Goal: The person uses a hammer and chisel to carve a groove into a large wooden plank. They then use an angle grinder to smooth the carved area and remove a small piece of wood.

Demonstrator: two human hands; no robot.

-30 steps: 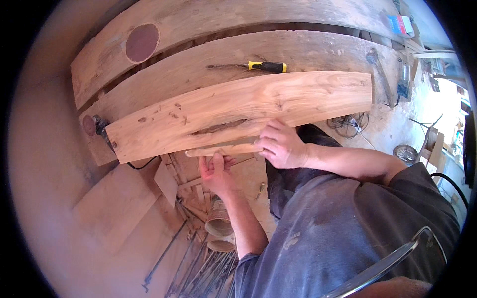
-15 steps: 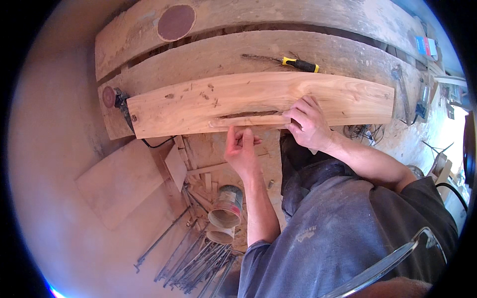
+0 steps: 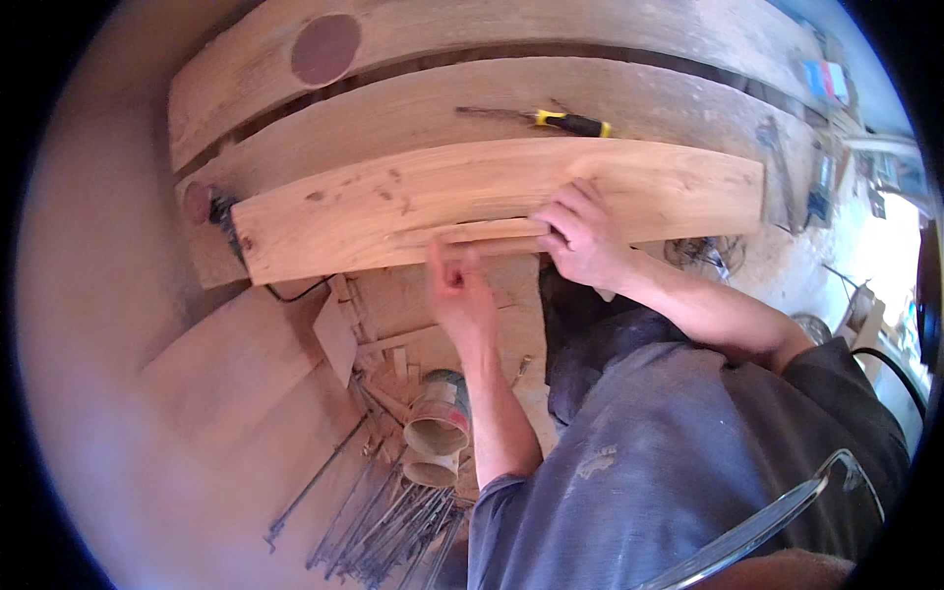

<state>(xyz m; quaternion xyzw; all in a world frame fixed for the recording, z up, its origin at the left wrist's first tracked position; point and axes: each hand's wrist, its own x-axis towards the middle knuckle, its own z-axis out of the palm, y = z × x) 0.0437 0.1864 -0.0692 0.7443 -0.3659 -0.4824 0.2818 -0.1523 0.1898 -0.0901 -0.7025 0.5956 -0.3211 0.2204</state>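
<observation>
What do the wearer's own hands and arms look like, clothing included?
The left hand and right hand show no gloves, and no watch or bracelet is visible. The left is motion-blurred, so finer details can't be told. The forearms are bare below the short sleeves of a dark blue-grey shirt with a pale mark.
</observation>
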